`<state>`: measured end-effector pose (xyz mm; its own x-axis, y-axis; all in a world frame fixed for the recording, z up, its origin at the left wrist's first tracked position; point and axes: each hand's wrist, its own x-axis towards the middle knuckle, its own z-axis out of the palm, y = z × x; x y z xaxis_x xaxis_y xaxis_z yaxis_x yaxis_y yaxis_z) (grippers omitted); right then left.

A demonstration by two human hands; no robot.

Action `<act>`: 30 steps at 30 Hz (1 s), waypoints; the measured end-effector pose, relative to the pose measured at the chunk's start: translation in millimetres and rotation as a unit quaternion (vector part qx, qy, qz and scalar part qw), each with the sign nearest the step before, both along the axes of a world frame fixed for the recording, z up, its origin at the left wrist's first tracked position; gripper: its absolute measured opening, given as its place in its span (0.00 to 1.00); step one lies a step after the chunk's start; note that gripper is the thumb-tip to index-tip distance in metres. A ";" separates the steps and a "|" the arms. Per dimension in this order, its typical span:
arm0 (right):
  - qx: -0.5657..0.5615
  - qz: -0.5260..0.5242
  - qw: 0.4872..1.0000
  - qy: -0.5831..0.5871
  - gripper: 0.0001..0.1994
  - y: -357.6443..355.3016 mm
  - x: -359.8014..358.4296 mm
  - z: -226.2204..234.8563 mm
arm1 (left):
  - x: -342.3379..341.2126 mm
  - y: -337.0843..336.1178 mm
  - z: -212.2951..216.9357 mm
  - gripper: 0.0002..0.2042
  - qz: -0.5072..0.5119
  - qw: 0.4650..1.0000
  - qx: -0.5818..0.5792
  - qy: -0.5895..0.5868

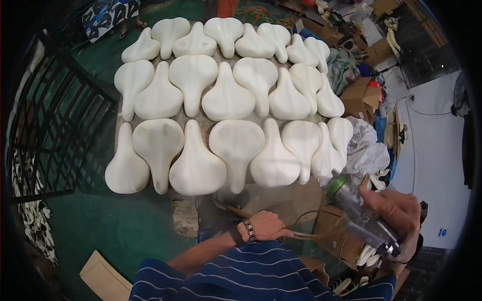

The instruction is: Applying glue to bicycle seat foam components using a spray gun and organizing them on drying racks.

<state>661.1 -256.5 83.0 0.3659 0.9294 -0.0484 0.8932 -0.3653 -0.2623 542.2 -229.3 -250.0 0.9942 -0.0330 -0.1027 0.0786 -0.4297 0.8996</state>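
Note:
Cream-white bicycle saddle pads (197, 168) lie in three rows on a worn table (311, 118), their narrow noses pointing alternately toward and away from me. A few in the nearest row have greyish patches. My right hand (399, 213) is closed around a spray gun (355, 206) with a green ring near its nozzle, held at the table's near right corner and aimed at the pads. In front of my body, my left hand (263, 226) is closed on a thin yellowish hose (316, 235), which runs toward the gun. A faint haze hangs over the nearest pads.
A dark metal rack (55, 130) stands left of the table on the green floor. Crumpled white plastic (366, 148) and a cardboard box (360, 98) crowd the right side. Another carton (329, 226) sits below the hose, and a flat cardboard sheet (104, 278) lies at lower left.

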 end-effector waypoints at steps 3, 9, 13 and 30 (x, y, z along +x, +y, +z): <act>0.083 0.181 0.979 -0.043 0.24 8.9 11.9 -5.9 | -1.1 -0.6 -4.9 0.33 0.005 1.000 -0.004 0.000; 0.016 0.163 0.987 0.008 0.27 10.2 12.4 2.1 | -1.4 2.1 -3.0 0.33 0.005 0.999 -0.005 -0.031; 0.088 0.131 0.985 -0.065 0.26 22.3 2.4 2.7 | -3.4 8.4 -0.6 0.33 0.006 1.000 -0.010 -0.023; -0.030 0.254 0.966 0.045 0.29 74.7 -43.1 9.7 | -16.7 18.2 -13.1 0.32 0.065 0.988 -0.017 -0.139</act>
<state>618.1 -181.8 92.7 -0.1454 0.9822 -0.1187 0.9356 0.0975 -0.3393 525.6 -211.1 -263.1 0.9799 0.0991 0.1734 -0.1202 -0.4008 0.9082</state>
